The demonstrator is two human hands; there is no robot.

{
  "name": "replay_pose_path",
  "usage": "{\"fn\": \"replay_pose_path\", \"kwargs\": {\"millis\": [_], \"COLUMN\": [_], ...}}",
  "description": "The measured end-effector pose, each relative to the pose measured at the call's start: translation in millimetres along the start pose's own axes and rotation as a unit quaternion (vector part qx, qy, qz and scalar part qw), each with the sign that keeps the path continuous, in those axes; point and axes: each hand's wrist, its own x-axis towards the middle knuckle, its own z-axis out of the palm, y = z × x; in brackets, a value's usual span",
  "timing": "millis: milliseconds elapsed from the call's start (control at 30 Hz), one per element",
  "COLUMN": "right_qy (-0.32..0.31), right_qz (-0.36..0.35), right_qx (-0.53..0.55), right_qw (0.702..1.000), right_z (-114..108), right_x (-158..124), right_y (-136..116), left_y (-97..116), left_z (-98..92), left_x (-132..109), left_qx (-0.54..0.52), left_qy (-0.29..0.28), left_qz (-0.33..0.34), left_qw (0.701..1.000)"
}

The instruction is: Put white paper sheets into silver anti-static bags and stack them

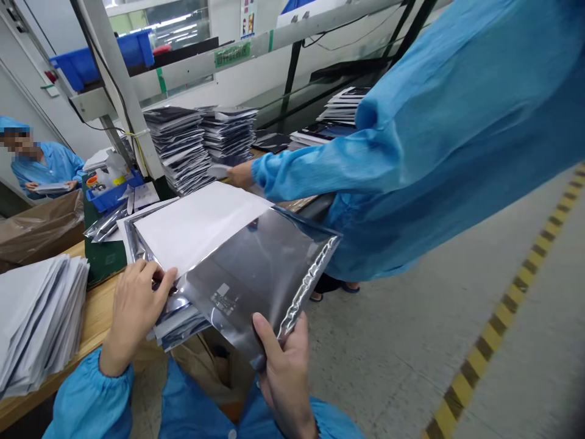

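Left hand (134, 314): grip closed on the mouth of the silver foil bag (242, 286), lower left of the frame
Right hand (286, 378): grip closed on the bag's lower edge
Bag: held mid-frame beside the wooden table (94, 323), white sheet (196, 225) protruding from its mouth

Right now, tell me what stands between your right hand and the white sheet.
The silver foil bag does: the right hand grips its near corner, and its wide metallic face spans the way to the white sheet at the bag's far mouth.

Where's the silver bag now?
Head view, lower centre: the silver bag is held between the left hand and right hand, a white sheet sticking out of its open end.
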Motion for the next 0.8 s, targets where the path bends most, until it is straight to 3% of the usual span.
{"fn": "replay_pose_path", "kwargs": {"millis": [100,200,367,500,633,733,800], "right_qy": [0.005,0.011,0.018,0.018,0.002,-0.006,-0.005], "right_qz": [-0.019,-0.026,-0.024,-0.006,0.072,0.130,0.153], "right_qx": [-0.018,-0.031,-0.003,0.032,0.031,-0.012,-0.053], "right_qw": [1.000,0.999,1.000,0.999,0.997,0.991,0.987], "right_z": [-3.0,-7.2,-6.3,-8.6,-32.1,-59.0,-74.7], "right_x": [-1.1,-4.2,-12.0,-22.5,-38.2,-49.3,-54.5], "right_y": [6.4,11.3,8.5,-2.7,-12.5,-13.5,-12.1], "left_y": [3.1,6.6,12.9,21.2,20.6,14.2,11.2], "left_z": [5.8,9.6,9.8,3.5,-9.3,-17.0,-17.6], "left_x": [-1.6,-3.9,-12.5,-34.1,-75.7,-104.7,-111.6], "left_qx": [-0.019,-0.056,-0.128,-0.085,-0.025,-0.001,0.009], "left_qy": [-0.031,-0.022,0.032,0.110,0.172,0.157,0.159], "left_qz": [0.008,-0.008,-0.019,0.022,0.106,0.141,0.132], "left_qw": [0.999,0.998,0.991,0.990,0.979,0.978,0.978]}}
